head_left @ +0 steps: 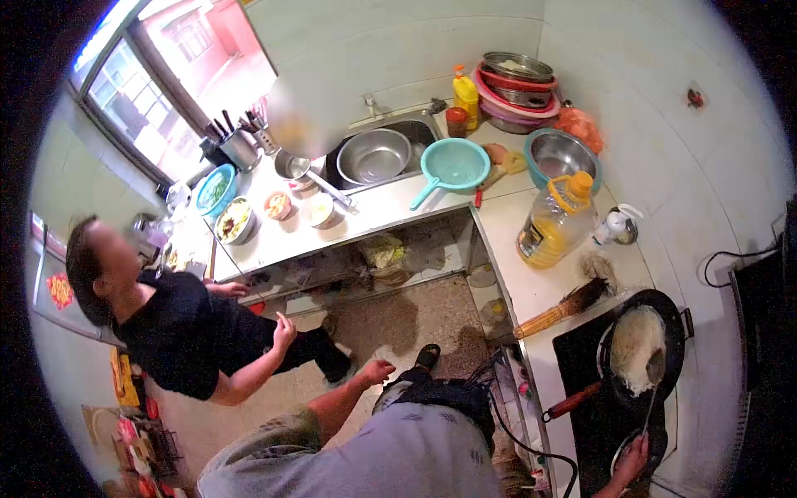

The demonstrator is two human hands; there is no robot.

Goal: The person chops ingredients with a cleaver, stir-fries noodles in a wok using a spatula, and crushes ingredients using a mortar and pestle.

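A ladle (pixel 656 365) is held in the right hand (pixel 633 458), its bowl set at the near right side of the pale food (pixel 638 344) in the dark pan (pixel 675 328) on the stove (pixel 571 357). The step in hand is judged to be the turning or spreading of this food; for the next move, a low bowl and a steady handle seem to be called for. The ladle's long axis is laid nearly straight away from the body, the bowl pointed forward and slightly right. The pan's red handle (pixel 573 402) is pointed back and to the left, untouched by either hand. The right grip is closed round the ladle's near end, though the exact finger placement cannot be told. The left hand (pixel 378 372) is held over the floor (pixel 386 311), fingers loosely curled, with nothing seen in its grip.
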